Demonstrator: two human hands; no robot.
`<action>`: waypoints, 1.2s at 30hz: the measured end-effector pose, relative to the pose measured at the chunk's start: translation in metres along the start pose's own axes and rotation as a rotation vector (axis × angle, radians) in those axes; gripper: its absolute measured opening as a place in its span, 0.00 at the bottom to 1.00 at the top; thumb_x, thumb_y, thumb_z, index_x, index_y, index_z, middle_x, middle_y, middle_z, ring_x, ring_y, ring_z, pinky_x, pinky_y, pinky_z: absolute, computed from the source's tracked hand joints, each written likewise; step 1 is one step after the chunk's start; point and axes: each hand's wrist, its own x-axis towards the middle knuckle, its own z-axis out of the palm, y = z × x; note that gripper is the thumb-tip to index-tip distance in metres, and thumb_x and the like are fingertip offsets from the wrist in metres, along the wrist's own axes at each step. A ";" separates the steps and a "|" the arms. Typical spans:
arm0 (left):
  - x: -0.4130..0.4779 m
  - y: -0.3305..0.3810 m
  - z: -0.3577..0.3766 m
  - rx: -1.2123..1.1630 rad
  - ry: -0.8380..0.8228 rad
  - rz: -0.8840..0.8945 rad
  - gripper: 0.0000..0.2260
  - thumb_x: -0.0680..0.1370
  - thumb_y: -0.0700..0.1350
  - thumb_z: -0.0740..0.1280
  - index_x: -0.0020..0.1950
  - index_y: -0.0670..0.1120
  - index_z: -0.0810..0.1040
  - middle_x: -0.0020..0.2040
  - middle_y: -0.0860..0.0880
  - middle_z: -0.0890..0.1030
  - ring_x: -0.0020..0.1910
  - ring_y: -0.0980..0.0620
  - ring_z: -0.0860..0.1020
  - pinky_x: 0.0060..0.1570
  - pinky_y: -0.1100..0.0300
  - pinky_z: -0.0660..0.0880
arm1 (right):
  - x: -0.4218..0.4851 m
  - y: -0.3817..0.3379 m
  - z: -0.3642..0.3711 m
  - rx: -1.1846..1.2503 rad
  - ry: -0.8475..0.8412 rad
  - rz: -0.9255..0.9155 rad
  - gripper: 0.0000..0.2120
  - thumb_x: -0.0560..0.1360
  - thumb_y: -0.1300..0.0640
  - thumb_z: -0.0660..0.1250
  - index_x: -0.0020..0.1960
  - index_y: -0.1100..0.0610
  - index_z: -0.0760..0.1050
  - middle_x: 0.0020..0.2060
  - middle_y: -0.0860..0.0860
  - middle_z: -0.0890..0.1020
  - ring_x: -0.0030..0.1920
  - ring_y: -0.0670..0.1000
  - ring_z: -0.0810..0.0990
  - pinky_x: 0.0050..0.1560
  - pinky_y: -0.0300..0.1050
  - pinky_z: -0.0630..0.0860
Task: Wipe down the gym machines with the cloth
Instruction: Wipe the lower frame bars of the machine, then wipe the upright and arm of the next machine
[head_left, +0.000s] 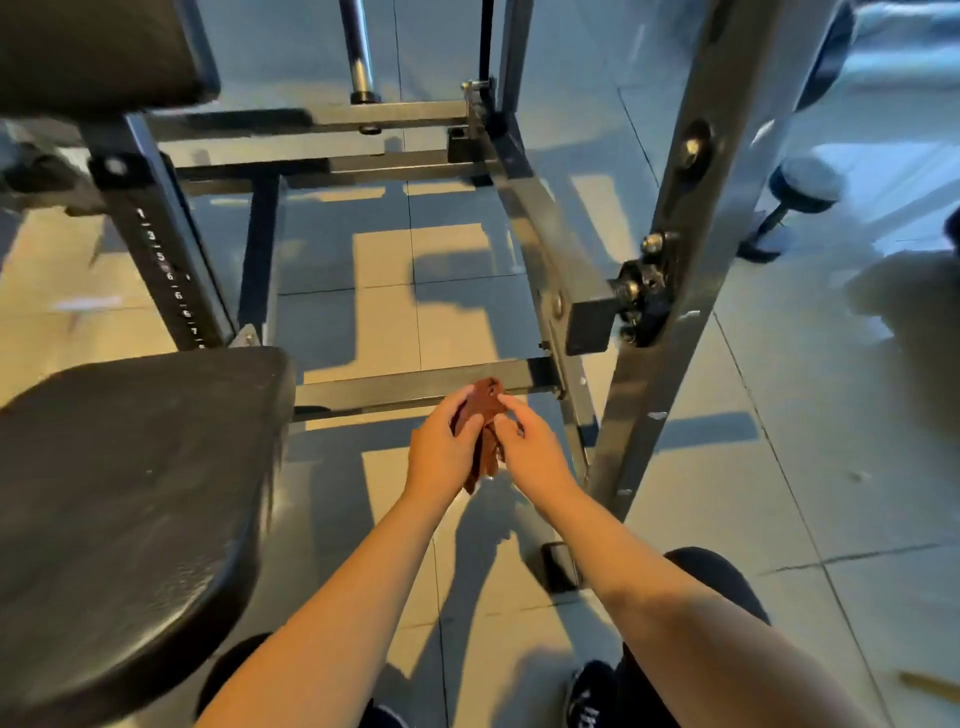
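A small reddish-brown cloth hangs bunched between both hands, just in front of a low grey crossbar of the gym machine. My left hand grips the cloth's left side with curled fingers. My right hand pinches its upper right edge with thumb and fingertips. The machine's black padded seat fills the lower left. A numbered adjustment post rises behind it to a black back pad.
A slanted grey steel upright with bolts and a black pivot bracket stands close on the right. More frame bars cross the tiled floor ahead. A black foot sits near my knees. A padded roller lies far right.
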 end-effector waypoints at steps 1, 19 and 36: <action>-0.017 0.026 -0.013 -0.039 0.012 -0.040 0.17 0.82 0.43 0.67 0.71 0.51 0.76 0.60 0.56 0.80 0.58 0.58 0.78 0.47 0.78 0.70 | -0.022 -0.022 -0.007 0.007 -0.010 0.014 0.21 0.81 0.46 0.59 0.73 0.43 0.71 0.50 0.45 0.85 0.50 0.48 0.84 0.55 0.55 0.81; -0.178 0.494 -0.125 -0.287 0.025 -0.099 0.08 0.82 0.43 0.66 0.54 0.53 0.84 0.49 0.54 0.85 0.49 0.57 0.83 0.44 0.67 0.79 | -0.258 -0.405 -0.253 0.092 0.031 -0.170 0.10 0.83 0.56 0.61 0.58 0.45 0.79 0.51 0.47 0.83 0.52 0.51 0.83 0.52 0.50 0.83; -0.086 0.611 -0.113 -0.221 0.039 0.215 0.09 0.83 0.47 0.66 0.63 0.55 0.77 0.56 0.54 0.82 0.55 0.56 0.81 0.55 0.58 0.80 | -0.174 -0.516 -0.354 -0.102 -0.009 -0.451 0.10 0.83 0.55 0.62 0.63 0.49 0.75 0.57 0.50 0.78 0.57 0.45 0.78 0.61 0.45 0.78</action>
